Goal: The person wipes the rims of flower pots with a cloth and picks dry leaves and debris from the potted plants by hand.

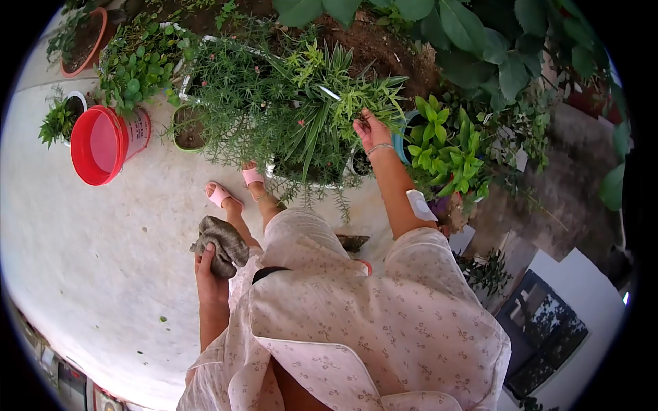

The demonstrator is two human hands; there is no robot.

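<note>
- While my left hand (pixel 208 270) holds a bunched grey-brown cloth (pixel 223 248) out over the floor (pixel 123 260), my right hand (pixel 372 130) reaches forward into the plants.
- My left thumb lies against the near side of the cloth; the other fingers are mostly hidden behind it, so the hand is closed around the bundle.
- My right fingers are bent, with their tips among narrow light-green leaves (pixel 349 103); whether they pinch a stem or only touch the leaves, I cannot tell.
- Those leaves stand at the right end of a thick row of plants, just beside a blue pot (pixel 399 144), and a white strip (pixel 330 92) pokes up among them.
- To the right of that pot grows a bushy plant (pixel 445 144) with broad, bright-green leaves.
- Left of the row, a small green pot (pixel 186 128) sits on the floor, and a red bucket (pixel 139 133) stands farther left, well apart from the cloth.
- On my right wrist is a thin bracelet (pixel 379 147), and near my elbow a white patch (pixel 421 205).
- My 2 feet, in pink slippers (pixel 218 194), are at the edge of the planting, beyond the cloth.
</note>
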